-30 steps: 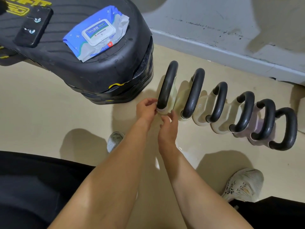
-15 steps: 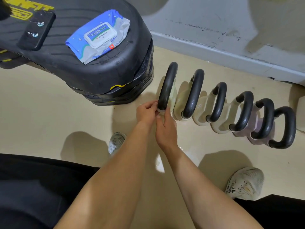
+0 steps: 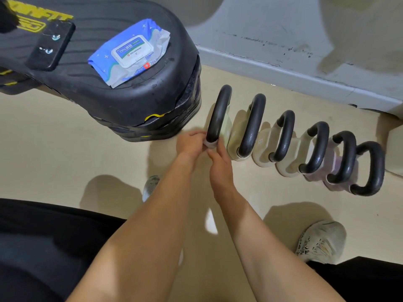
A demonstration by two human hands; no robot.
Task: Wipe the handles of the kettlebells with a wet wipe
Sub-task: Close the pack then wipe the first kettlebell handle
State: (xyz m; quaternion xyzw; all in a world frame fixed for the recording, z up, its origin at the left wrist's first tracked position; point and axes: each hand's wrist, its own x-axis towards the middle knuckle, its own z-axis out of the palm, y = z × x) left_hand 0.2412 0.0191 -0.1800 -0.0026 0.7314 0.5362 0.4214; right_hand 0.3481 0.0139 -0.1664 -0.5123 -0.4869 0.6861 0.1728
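Both hands have closed in together, the left hand [image 3: 190,143] and right hand [image 3: 219,160] now pinching the wet wipe [image 3: 209,144] around the near base of the leftmost kettlebell handle [image 3: 218,113], so wiping is just beginning.

Both hands [image 3: 205,149] work at the nearest handle [image 3: 218,114]. Black step platform [image 3: 135,99] stands close to their left. To their right, the neighbouring handle [image 3: 253,125] leaves a narrow gap. Open floor [image 3: 54,153] lies below and further left.
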